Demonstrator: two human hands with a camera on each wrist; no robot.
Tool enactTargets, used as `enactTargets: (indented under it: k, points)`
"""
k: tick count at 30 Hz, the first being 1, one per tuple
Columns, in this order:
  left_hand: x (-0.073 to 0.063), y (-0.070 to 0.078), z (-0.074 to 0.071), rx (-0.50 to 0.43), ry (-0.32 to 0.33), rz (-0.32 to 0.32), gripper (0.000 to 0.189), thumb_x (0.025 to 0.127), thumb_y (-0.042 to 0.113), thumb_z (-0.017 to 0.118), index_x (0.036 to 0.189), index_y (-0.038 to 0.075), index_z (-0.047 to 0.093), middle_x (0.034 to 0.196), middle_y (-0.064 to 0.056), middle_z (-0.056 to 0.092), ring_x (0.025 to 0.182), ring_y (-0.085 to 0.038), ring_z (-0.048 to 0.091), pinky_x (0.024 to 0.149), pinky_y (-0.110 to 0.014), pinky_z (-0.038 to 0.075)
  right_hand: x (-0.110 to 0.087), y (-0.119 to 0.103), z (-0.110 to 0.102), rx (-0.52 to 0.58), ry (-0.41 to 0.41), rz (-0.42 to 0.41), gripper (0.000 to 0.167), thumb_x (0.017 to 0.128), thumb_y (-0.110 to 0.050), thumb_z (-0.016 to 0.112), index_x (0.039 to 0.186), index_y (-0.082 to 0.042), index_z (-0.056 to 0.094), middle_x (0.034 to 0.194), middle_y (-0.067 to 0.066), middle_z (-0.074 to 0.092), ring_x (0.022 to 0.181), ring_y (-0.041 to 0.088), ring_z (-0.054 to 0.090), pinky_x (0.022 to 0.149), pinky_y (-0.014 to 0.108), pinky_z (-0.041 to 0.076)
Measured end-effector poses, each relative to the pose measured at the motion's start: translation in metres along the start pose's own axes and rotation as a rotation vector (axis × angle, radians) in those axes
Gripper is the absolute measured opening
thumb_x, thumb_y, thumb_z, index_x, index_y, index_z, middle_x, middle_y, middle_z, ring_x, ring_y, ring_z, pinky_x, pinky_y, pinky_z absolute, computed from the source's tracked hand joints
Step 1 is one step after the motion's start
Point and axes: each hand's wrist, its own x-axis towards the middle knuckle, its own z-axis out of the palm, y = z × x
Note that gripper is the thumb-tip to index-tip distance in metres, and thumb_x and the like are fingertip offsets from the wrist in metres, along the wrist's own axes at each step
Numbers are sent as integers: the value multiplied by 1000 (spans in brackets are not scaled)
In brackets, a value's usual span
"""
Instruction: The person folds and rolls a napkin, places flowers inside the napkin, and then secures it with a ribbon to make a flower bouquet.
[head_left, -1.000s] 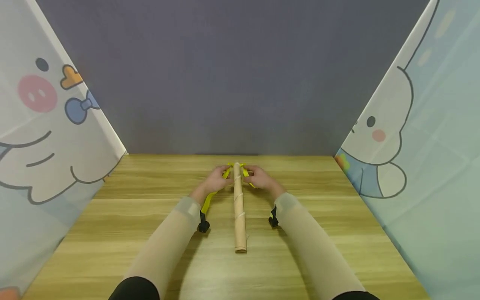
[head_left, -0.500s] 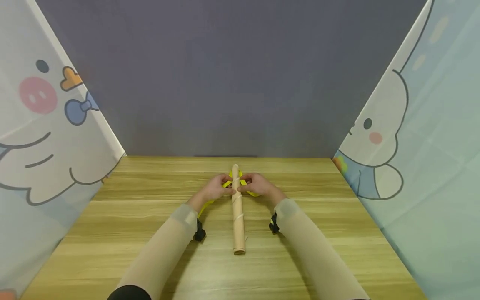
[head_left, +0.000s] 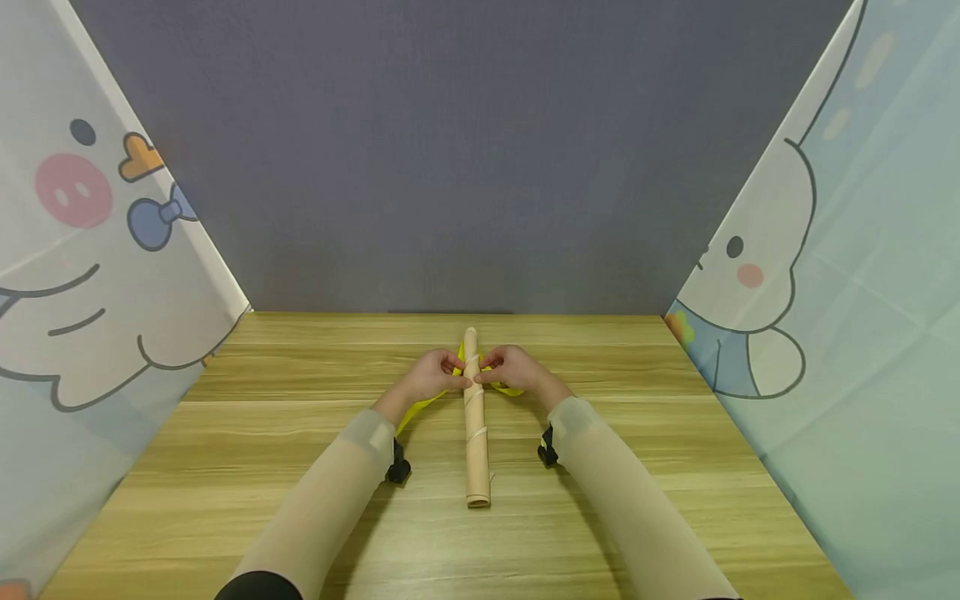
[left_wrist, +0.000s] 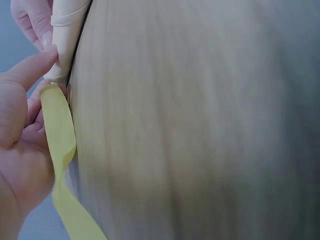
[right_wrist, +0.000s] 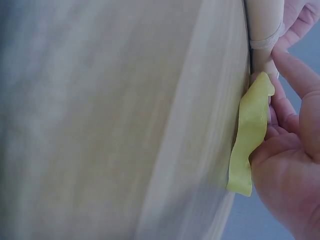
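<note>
A long beige roll [head_left: 477, 462] with a thin pale cord wound round it in a spiral lies lengthwise on the wooden table. My left hand [head_left: 431, 375] holds the roll's far half from the left, its thumb on top and the fingers at the side. From the right, my right hand [head_left: 521, 370] grips it at the same height, the two thumbs almost meeting. A flat yellow ribbon [left_wrist: 59, 117] comes out at the roll beside the left fingers and trails toward the wrist. Its shorter right end [right_wrist: 250, 130] hangs by the right fingers. The ribbon's stretch at the roll is partly hidden.
The wood-grain table [head_left: 645, 500] extends on both sides of the arms. A dark grey panel [head_left: 465, 158] stands behind it. Printed cloth walls with cartoon animals, a left wall [head_left: 97, 333] and a right wall [head_left: 862, 333], flank the table.
Both hands have slid nearer along the roll, bringing the yellow ribbon from its far tip, and the thumbs have come onto the roll. Over the last half second the hands barely move.
</note>
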Motion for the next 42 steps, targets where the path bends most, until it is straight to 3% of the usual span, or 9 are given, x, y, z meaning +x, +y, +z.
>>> enactTargets:
  k: [5, 13, 19, 26, 35, 42]
  points:
    - [0, 2, 0, 22, -8, -6, 29, 98, 23, 84, 117, 4, 73, 102, -8, 67, 90, -20, 62, 75, -30, 52, 0, 0, 1, -11, 2, -12, 31, 98, -30, 84, 115, -5, 77, 104, 6, 75, 85, 13, 63, 73, 27, 53]
    - [5, 5, -2, 107, 26, -54, 33, 95, 29, 87, 110, 4, 72, 105, -10, 71, 88, -20, 61, 73, -30, 51, 1, -2, -1, -12, -15, 22, 34, 99, -33, 84, 119, -6, 76, 113, 8, 76, 92, 16, 65, 78, 28, 55]
    - [3, 12, -1, 156, 35, -71, 29, 94, 29, 88, 98, 5, 74, 95, -6, 71, 81, -18, 58, 68, -28, 49, 0, -4, -2, -21, -25, 33, 33, 99, -32, 84, 119, -6, 76, 113, 8, 75, 89, 15, 64, 76, 27, 55]
    - [4, 14, 0, 222, 37, -50, 28, 94, 30, 88, 86, 6, 77, 81, -1, 71, 73, -15, 56, 63, -26, 46, 1, -2, -2, -11, -20, 42, 35, 98, -31, 85, 120, -6, 76, 116, 9, 76, 90, 16, 66, 77, 28, 56]
    - [9, 11, 1, 229, 21, -45, 39, 95, 32, 88, 69, 11, 68, 58, 7, 54, 55, -10, 43, 53, -25, 36, 1, 0, -2, -33, -29, 49, 37, 100, -33, 83, 124, -6, 76, 120, 9, 76, 93, 17, 66, 79, 29, 57]
    - [10, 10, 1, 232, 12, -49, 50, 95, 34, 88, 60, 16, 57, 53, 8, 44, 50, -8, 37, 50, -24, 32, 1, -1, -2, -36, -29, 47, 37, 100, -32, 83, 125, -6, 76, 120, 10, 75, 93, 17, 66, 79, 29, 57]
